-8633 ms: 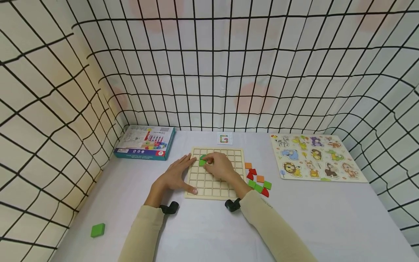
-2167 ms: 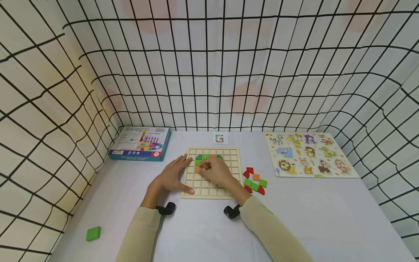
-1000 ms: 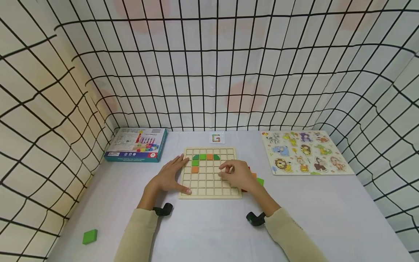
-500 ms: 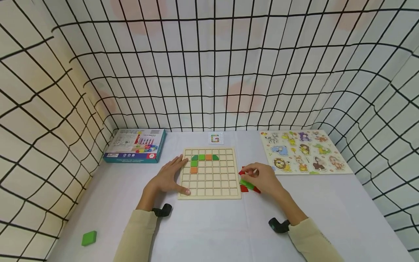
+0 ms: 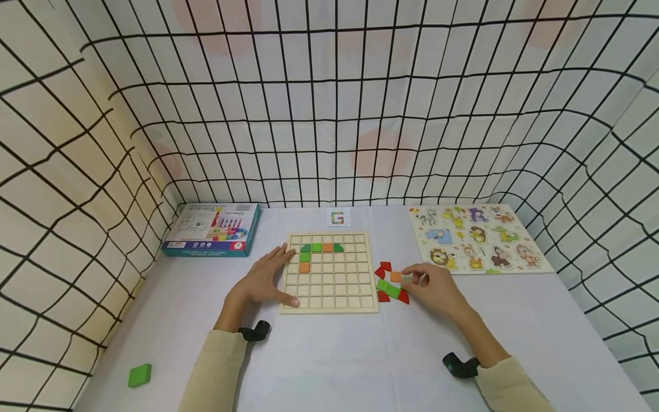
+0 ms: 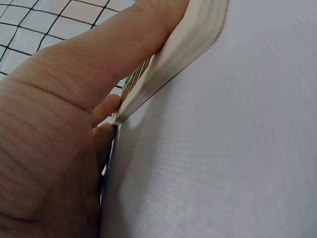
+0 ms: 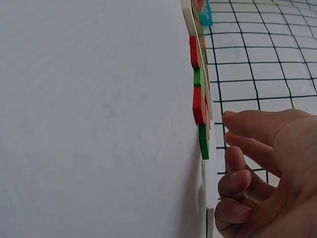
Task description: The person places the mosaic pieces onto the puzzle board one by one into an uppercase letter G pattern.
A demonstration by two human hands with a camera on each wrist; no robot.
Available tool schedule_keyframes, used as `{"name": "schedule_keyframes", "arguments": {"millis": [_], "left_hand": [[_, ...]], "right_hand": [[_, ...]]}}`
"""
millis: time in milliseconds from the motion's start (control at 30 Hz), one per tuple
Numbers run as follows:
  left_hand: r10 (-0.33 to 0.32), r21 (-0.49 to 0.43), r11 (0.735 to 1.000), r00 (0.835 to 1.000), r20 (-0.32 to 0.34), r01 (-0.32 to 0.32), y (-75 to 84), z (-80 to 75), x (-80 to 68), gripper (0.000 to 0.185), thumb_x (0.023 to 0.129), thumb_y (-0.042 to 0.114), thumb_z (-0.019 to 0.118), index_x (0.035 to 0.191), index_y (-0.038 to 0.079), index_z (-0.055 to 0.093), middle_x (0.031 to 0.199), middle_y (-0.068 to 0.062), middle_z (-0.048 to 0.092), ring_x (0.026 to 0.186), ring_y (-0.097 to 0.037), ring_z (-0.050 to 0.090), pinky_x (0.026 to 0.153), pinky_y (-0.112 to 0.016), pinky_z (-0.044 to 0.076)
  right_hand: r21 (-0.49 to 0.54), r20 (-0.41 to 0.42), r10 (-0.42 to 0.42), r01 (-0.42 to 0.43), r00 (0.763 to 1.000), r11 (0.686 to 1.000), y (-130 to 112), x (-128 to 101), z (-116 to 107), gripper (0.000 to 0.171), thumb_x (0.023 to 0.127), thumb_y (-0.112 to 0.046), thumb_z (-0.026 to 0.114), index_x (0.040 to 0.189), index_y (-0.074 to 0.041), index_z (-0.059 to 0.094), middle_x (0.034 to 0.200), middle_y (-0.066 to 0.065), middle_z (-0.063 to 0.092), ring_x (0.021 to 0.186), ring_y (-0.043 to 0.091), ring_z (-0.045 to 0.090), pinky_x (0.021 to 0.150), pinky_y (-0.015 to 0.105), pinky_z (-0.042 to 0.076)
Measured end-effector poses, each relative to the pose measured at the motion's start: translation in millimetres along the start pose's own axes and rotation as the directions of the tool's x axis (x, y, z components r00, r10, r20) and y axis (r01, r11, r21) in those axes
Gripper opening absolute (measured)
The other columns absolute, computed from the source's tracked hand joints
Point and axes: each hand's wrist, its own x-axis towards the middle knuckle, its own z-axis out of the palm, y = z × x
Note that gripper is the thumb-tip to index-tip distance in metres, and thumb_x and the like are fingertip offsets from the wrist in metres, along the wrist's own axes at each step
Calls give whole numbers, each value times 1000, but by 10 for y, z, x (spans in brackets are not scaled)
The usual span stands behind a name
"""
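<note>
Stray tile: a green square tile lies alone on the white bench, at the near left, well apart from everything else.
Left hand: the left hand rests flat on the left edge of the wooden grid board, fingers straight, thumb along the board's near left corner; it grips nothing.
Right hand: the right hand sits just right of the loose tiles, fingers loosely curled, forefinger and thumb at a green tile; whether they actually pinch it cannot be told.
Loose tiles: a small cluster of red, green and orange tiles lies on the bench between the board's right edge and the right hand.
Board: it lies flat at the middle of the bench; green pieces and an orange one fill part of the second row, with a green tile and an orange tile below their left end.
Pattern card: a small card showing a letter G lies just beyond the board.
Far left: a blue toy box.
Far right: an animal peg puzzle.
</note>
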Motion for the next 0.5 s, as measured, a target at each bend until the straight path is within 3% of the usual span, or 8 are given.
{"name": "schedule_keyframes", "arguments": {"millis": [500], "left_hand": [[-8, 10, 1000, 1000, 1, 8, -24, 16, 10, 134, 57, 70, 89, 165, 25, 25, 175, 0, 8, 163, -29, 5, 128, -63, 8]], "right_hand": [[-35, 80, 15, -13, 997, 999, 146, -45, -60, 25, 88, -16, 77, 113, -11, 74, 85, -1, 60, 72, 15, 50, 61, 24, 41]]}}
